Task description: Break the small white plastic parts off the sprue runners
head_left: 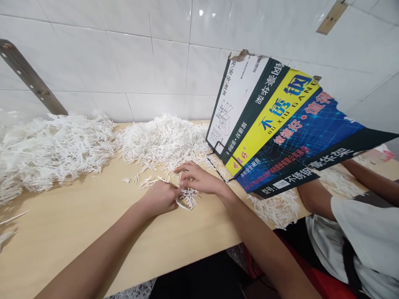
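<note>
Small white branched plastic pieces point(190, 199) lie in a small cluster on the wooden tabletop point(124, 232). My left hand point(162, 195) is closed at the left side of this cluster, its fingertips pressed together; what they pinch is too small to name. Touching it from the right, my right hand point(196, 178) has its thumb and fingers curled over the white pieces, and its grip is partly hidden. Behind both hands rises a heap of similar white pieces point(168, 137).
A larger white heap point(62, 145) spreads along the left. A printed cardboard panel point(274, 124) stands at the right, with another person's arm point(318, 195) and more white pieces point(274, 207) beyond it. The tiled wall point(124, 54) carries a metal bracket point(34, 79).
</note>
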Action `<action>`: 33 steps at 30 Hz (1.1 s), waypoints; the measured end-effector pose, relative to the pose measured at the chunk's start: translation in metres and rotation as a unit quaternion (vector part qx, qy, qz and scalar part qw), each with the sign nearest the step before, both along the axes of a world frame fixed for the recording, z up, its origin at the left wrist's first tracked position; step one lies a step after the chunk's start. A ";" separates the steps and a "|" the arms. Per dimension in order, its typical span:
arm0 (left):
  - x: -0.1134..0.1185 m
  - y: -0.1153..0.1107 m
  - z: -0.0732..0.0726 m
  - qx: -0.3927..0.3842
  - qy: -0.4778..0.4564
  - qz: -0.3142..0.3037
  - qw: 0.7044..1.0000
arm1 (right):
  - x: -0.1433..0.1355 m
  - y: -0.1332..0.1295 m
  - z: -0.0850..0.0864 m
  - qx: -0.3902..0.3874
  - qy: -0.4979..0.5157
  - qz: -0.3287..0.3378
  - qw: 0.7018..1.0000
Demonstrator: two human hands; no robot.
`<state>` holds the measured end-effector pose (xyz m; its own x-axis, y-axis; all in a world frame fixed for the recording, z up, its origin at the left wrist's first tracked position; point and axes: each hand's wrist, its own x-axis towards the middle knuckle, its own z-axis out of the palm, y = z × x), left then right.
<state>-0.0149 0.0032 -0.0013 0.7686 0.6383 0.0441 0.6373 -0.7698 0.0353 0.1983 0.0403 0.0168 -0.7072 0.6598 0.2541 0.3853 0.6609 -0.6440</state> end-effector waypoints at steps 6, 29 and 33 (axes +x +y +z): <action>-0.002 0.002 0.001 -0.008 -0.027 -0.007 1.000 | -0.007 0.008 -0.022 -0.125 0.241 -0.122 0.955; -0.022 0.010 -0.008 0.151 -0.159 0.161 0.962 | -0.006 0.010 -0.017 -0.068 0.296 -0.284 0.909; -0.021 0.009 -0.009 0.160 -0.171 0.169 0.957 | -0.020 -0.002 -0.012 -0.240 0.325 -0.151 0.902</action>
<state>-0.0361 0.0124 -0.0100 0.4259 0.7603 0.4905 0.8457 -0.5272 0.0827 0.1783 0.0379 0.0045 -0.2816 0.9418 0.1837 -0.0614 0.1734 -0.9829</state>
